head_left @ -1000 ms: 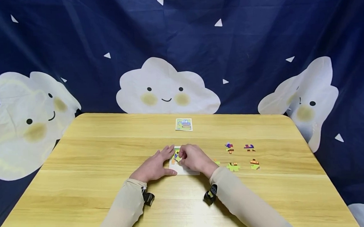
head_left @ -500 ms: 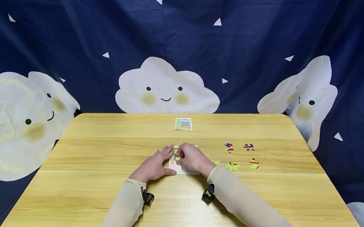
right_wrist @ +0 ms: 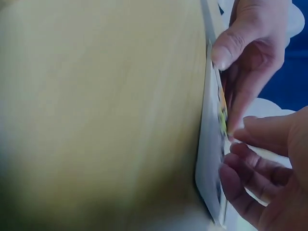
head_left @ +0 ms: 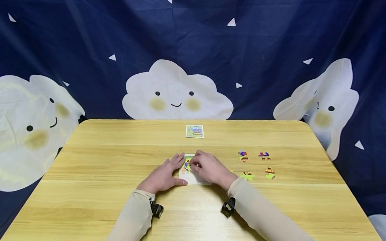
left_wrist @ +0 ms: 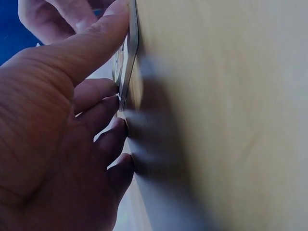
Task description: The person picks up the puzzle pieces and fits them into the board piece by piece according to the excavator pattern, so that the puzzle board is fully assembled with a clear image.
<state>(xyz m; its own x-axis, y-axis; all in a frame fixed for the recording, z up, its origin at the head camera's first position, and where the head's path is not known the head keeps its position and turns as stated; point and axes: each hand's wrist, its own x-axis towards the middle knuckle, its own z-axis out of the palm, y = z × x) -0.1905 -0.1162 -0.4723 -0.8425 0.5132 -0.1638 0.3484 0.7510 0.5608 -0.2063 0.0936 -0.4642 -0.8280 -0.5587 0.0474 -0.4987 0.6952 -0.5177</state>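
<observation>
A white puzzle tray (head_left: 193, 179) lies on the table with coloured pieces (head_left: 185, 167) in its left part. My left hand (head_left: 163, 175) rests along the tray's left edge, fingers spread and thumb at the near corner; the left wrist view shows the thumb (left_wrist: 91, 48) on the edge. My right hand (head_left: 211, 169) is bent over the tray, covering its right part. In the right wrist view its fingers (right_wrist: 248, 178) are loosely bent beside the tray (right_wrist: 210, 139), with no piece visible between them and the thumb.
Loose puzzle pieces lie right of the tray: two farther back (head_left: 243, 155) (head_left: 264, 156), and others nearer, including a green one (head_left: 247, 175) and an orange-green one (head_left: 270, 173). A picture card (head_left: 195, 131) lies near the table's back edge. Dark cloud-printed cloth hangs behind.
My right hand has shifted slightly to the right, its fingertips drawing away from the pieces in the left part of the tray. My left hand has stayed at the tray's left edge.
</observation>
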